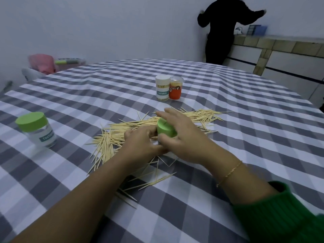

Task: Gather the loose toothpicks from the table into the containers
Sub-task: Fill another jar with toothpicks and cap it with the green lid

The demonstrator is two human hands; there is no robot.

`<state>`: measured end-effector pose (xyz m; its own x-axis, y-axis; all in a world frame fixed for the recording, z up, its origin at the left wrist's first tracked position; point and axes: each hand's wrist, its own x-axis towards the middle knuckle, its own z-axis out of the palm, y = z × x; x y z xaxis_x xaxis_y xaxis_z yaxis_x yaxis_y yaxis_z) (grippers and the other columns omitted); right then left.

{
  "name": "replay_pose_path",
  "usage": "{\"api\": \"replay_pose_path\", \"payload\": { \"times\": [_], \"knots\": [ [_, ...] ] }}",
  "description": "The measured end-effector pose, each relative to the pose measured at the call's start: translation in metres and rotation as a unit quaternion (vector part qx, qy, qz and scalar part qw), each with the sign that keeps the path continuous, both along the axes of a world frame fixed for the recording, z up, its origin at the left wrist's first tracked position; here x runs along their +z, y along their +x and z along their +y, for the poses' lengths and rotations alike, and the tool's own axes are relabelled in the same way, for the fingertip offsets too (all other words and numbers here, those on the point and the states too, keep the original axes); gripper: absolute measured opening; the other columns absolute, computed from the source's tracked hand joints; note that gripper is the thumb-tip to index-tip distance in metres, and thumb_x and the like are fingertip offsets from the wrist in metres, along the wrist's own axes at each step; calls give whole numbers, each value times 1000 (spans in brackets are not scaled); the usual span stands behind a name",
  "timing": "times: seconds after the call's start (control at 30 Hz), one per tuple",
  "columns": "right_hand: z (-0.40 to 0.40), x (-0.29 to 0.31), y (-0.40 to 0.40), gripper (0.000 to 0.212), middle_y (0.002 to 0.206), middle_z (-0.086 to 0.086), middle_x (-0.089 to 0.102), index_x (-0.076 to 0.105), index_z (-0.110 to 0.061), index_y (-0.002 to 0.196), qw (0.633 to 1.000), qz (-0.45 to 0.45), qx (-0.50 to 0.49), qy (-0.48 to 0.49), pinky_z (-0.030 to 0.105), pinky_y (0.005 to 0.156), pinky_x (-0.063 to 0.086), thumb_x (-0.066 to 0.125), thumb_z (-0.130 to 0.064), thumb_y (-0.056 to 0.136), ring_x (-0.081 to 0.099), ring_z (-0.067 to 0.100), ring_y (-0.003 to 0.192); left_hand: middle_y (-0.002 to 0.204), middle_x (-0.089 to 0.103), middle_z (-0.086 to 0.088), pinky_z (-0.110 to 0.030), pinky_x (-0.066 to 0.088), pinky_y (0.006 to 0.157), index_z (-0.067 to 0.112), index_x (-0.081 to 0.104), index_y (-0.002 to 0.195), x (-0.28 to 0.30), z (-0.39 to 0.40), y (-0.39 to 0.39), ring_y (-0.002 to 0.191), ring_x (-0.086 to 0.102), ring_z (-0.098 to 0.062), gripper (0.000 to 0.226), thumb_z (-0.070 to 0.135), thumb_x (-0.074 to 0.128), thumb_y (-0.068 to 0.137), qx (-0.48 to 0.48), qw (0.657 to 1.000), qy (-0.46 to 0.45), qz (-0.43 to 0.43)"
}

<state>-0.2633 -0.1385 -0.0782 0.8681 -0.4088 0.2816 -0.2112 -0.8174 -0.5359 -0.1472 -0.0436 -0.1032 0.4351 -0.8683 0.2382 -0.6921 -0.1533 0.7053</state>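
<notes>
Loose toothpicks [112, 137] lie scattered in a wide pile across the middle of the checked table [228, 130]. Among them stands a small container with a green lid [165, 129]. My left hand [142, 142] grips its lower body from the left. From the right, my right hand [182, 135] wraps round the lid, thumb in front and fingers over the far side. A second clear container with a green lid [36, 129] stands at the left. A white toothpick tub [162, 88] and an orange one [175, 88] stand side by side behind the pile.
A person in black [222, 30] stands at a tiled counter [280, 44] at the back right. A pink bag [42, 63] and a marker [67, 61] sit beyond the table's far left corner. Several toothpicks [150, 181] lie near the front under my forearms.
</notes>
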Motion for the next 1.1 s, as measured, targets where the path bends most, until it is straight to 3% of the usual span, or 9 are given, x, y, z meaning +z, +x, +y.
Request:
{"api": "replay_pose_path", "payload": {
  "times": [0.1, 0.23, 0.4, 0.47, 0.6, 0.73, 0.87, 1.0, 1.1],
  "knots": [
    [1, -8, 4, 58, 143, 0, 30, 35, -37, 143, 999, -8, -15, -41, 30, 108, 26, 57, -42, 89, 26, 15, 132, 69, 59, 33, -42, 38, 90, 36, 57, 67, -1, -1, 0, 74, 52, 9, 12, 47, 55, 61, 15, 1000, 5, -13],
    [-10, -4, -1, 54, 127, -3, 41, 46, -34, 137, 996, -47, 11, 77, 16, 96, 33, 65, -27, 87, 38, 9, 118, 80, 59, 38, -48, 37, 96, 61, 55, 79, 1, 0, -5, 86, 53, 8, 17, 62, 55, 62, -17, 1000, -2, -13],
    [-15, 9, -12, 50, 131, -7, 48, 52, -33, 128, 980, -74, 57, 175, 16, 96, 40, 66, -12, 86, 47, 6, 116, 91, 58, 43, -50, 34, 101, 59, 55, 94, -1, 0, -2, 101, 52, 8, 31, 59, 62, 64, -30, 999, 12, 0],
    [-20, 18, -21, 51, 130, -12, 47, 50, -41, 125, 976, -91, 44, 190, 12, 88, 44, 65, -12, 86, 50, 1, 110, 90, 57, 45, -50, 32, 103, 64, 55, 90, -2, 0, -1, 106, 51, 2, 29, 60, 63, 63, -25, 999, 21, 3],
    [-49, 16, -32, 52, 121, -6, 38, 45, -44, 131, 984, -61, -112, 128, 18, 69, 48, 64, -22, 88, 52, 7, 89, 99, 50, 42, -48, 28, 108, 63, 50, 87, -5, -1, 0, 122, 44, -10, 28, 63, 61, 61, -8, 999, 31, -1],
    [-85, -4, -34, 39, 129, 7, 46, 55, -36, 124, 928, -95, -296, 203, 34, 83, 53, 63, -42, 86, 58, 19, 94, 102, 45, 42, -48, 27, 109, 56, 49, 100, -8, -1, 0, 121, 43, -4, 41, 62, 60, 61, -5, 1000, 28, -12],
    [-104, -16, -44, 22, 118, 4, 58, 62, -24, 104, 876, -201, -398, 183, 39, 92, 45, 67, -35, 85, 53, 18, 97, 99, 43, 42, -48, 26, 110, 44, 54, 119, -8, -2, -1, 116, 43, -1, 61, 61, 60, 61, 5, 999, 31, -22],
    [-111, -24, -44, 26, 120, 10, 55, 54, -20, 99, 827, -260, -442, 230, 37, 88, 48, 72, -29, 83, 57, 23, 98, 98, 45, 40, -49, 27, 109, 41, 52, 125, -8, -2, -1, 113, 44, -1, 71, 65, 60, 58, 11, 999, 31, -20],
    [-115, -28, -45, 29, 118, 6, 48, 49, -17, 92, 830, -235, -454, 223, 33, 80, 45, 74, -27, 81, 54, 23, 88, 96, 44, 42, -50, 29, 108, 43, 52, 124, -9, -2, -1, 112, 45, -2, 79, 75, 54, 52, 10, 999, 32, -21]
  ]
}}
